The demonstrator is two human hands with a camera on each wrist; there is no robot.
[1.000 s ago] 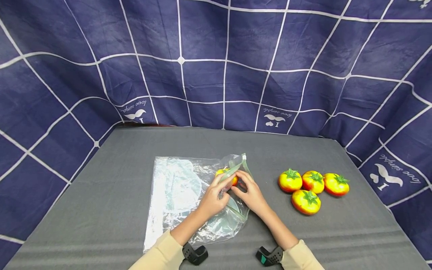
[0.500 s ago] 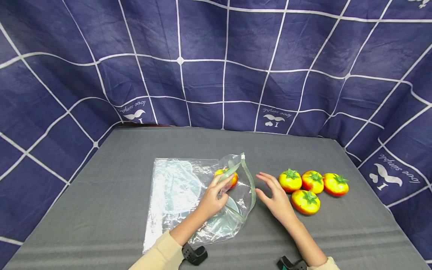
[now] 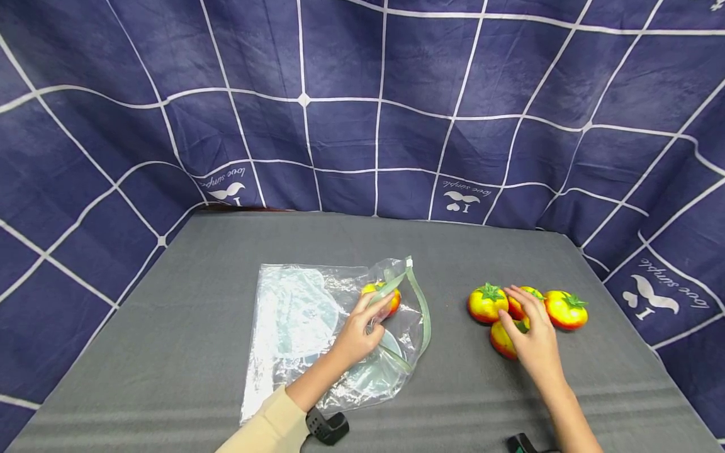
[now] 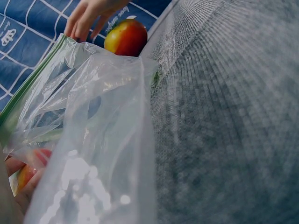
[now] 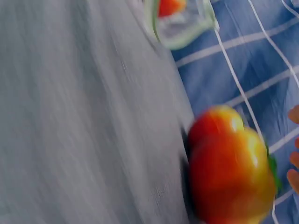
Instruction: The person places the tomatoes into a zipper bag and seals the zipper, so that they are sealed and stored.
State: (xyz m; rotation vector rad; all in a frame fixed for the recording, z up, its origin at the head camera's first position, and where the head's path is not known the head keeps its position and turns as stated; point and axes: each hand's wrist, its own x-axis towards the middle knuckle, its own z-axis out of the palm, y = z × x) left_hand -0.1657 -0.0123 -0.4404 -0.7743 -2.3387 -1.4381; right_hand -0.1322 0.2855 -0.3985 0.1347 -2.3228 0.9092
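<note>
A clear zip bag (image 3: pixel 306 371) with a green seal strip lies on the grey table, its mouth gaping toward the right. One red-and-yellow tomato (image 3: pixel 394 304) is inside, near the mouth. My left hand (image 3: pixel 358 333) pinches the bag's upper edge beside that tomato; its fingers are partly hidden behind plastic in the left wrist view. Over the loose tomatoes my right hand (image 3: pixel 537 346) hovers with spread, relaxed fingers. It partly covers the front tomato (image 3: pixel 502 341) and the middle tomato (image 3: pixel 515 307). In the right wrist view its fingertips (image 5: pixel 294 161) appear apart from the nearest tomato (image 5: pixel 229 182).
Another tomato (image 3: pixel 484 307) sits left of the right hand, and one more tomato (image 3: pixel 566 310) sits to its right. A white slider (image 3: pixel 409 262) tops the bag's seal. Blue gridded cloth (image 3: pixel 340 126) hangs behind and beside the table (image 3: pixel 187 327).
My right hand has left the bag's mouth and moved right, over the loose tomatoes. The bag's mouth now gapes wider. My left hand has stayed in place on the bag.
</note>
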